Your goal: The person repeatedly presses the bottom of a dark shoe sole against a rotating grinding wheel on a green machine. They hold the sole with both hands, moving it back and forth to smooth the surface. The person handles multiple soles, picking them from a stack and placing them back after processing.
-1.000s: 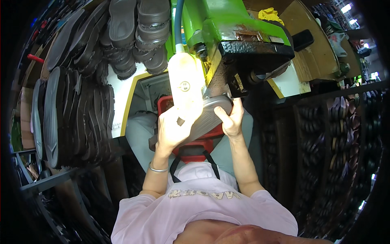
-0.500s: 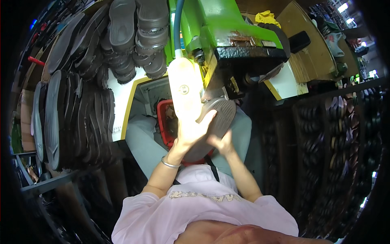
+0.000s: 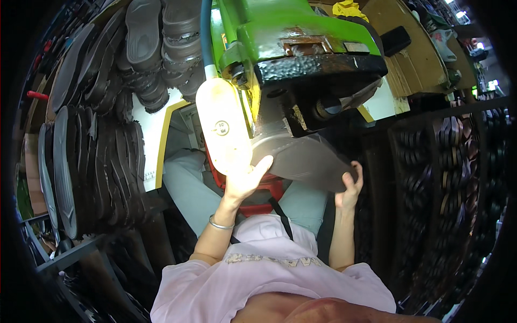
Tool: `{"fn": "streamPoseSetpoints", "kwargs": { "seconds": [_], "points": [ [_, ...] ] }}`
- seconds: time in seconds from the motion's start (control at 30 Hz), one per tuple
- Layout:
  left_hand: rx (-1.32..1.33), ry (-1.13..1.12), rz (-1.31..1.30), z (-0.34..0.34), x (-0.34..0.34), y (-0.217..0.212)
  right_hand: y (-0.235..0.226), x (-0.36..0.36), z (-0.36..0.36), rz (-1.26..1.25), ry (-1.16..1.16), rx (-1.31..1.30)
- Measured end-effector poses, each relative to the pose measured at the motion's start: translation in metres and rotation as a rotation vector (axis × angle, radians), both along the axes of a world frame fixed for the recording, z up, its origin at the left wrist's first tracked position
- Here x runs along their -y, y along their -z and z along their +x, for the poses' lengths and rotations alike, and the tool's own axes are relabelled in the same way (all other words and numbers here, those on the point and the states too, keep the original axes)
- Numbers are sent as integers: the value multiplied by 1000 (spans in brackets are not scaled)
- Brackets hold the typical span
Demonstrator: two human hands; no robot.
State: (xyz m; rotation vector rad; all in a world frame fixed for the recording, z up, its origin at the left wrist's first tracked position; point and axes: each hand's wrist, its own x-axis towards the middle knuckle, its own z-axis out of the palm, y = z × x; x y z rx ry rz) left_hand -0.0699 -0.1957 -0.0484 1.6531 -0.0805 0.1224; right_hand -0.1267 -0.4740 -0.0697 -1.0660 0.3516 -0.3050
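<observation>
A dark brown shoe sole (image 3: 304,159) lies crosswise in front of me, its far edge up against the dark underside of a green machine (image 3: 312,32). My left hand (image 3: 245,183) is closed on the sole's left end, thumb on top. Part of that hand is hidden by a bright lamp (image 3: 222,126) hanging in front of it. At the sole's right end, my right hand (image 3: 349,189) grips the edge between thumb and fingers.
Rows of similar dark soles (image 3: 99,167) stand and lie stacked on the left. A red bin (image 3: 261,196) sits between my knees. Behind on the right is an open cardboard box (image 3: 425,59), with racks of footwear (image 3: 420,177) below it.
The sole has turned from a steep slant to lying crosswise under the machine. My right hand has moved right to its far end. My view has shifted a little, bringing the machine closer.
</observation>
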Motion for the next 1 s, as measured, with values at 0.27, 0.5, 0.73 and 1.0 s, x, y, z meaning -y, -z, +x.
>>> {"fn": "streamPoseSetpoints", "kwargs": {
  "seconds": [0.27,0.5,0.73,1.0],
  "points": [
    [-15,-15,-134,4,-13,-10,-34,1,61,-32,10,118],
    [-74,8,-62,4,-22,-29,-32,5,79,-68,-100,146],
    [193,-151,438,23,6,-26,-58,27,100,-229,-129,179],
    [97,-74,262,17,0,-34,-84,30,128,-336,-318,181]
  ]
}}
